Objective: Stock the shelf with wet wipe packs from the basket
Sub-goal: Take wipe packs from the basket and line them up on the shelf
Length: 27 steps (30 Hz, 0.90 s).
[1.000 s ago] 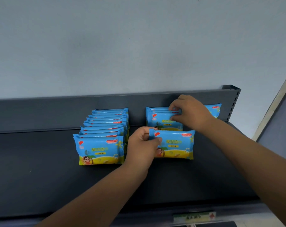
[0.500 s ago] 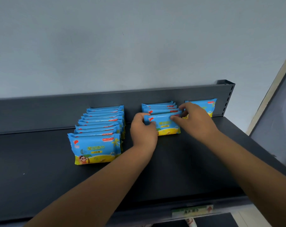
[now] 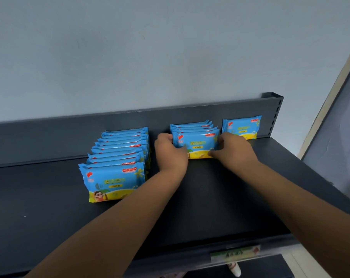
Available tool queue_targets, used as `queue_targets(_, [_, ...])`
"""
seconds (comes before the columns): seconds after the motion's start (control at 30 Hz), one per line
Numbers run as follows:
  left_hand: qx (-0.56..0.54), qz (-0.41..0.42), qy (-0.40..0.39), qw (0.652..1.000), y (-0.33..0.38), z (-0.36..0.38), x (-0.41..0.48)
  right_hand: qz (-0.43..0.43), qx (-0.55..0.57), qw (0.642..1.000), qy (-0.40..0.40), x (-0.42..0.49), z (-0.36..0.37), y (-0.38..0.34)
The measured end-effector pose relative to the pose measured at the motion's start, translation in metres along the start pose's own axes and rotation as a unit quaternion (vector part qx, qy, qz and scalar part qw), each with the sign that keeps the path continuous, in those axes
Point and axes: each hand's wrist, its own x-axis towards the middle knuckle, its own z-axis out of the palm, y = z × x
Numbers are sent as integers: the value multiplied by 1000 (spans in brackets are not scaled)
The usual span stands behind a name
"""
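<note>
Wet wipe pack: blue-and-yellow soft plastic pack, upright at the front of the middle row on the dark grey metal shelf, pinched between both hands.
Left hand: fingers closed on the pack's left edge.
Right hand: fingers closed on its right edge.
Behind the fingers: more packs, touching.
Left of the left hand: long row of matching packs.
Right of the right hand: single pack against the back panel.

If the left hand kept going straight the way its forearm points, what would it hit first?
The left hand already grips the left end of the front wet wipe pack. Going straight on, it would likely brush the packs behind in the middle row, then meet the shelf's back panel; depth is unclear.
</note>
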Motion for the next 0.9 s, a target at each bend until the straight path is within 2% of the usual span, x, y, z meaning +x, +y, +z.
queue_targets(0.4, [23, 2, -28, 999, 3, -4, -14, 14, -11, 1000, -14, -11, -6, -6])
queue_targets(0.5, [73, 35, -43, 996, 15, -9, -25, 18, -2, 1000, -9, -14, -8, -7])
queue_targets(0.57, [175, 88, -65, 978, 25, -15, -35, 9, 2, 1000, 6, -16, -9, -11])
queue_targets(0.7, [363, 182, -86, 910, 46, -28, -44, -2, -19, 998, 62, -26, -10, -23])
queue_targets(0.8, [421, 221, -94, 875, 55, -39, -41, 11, -14, 996, 86, -33, -11, -30])
queue_targets(0.9, [445, 239, -95, 858, 57, -50, -40, 15, -33, 996, 81, -37, -11, -36])
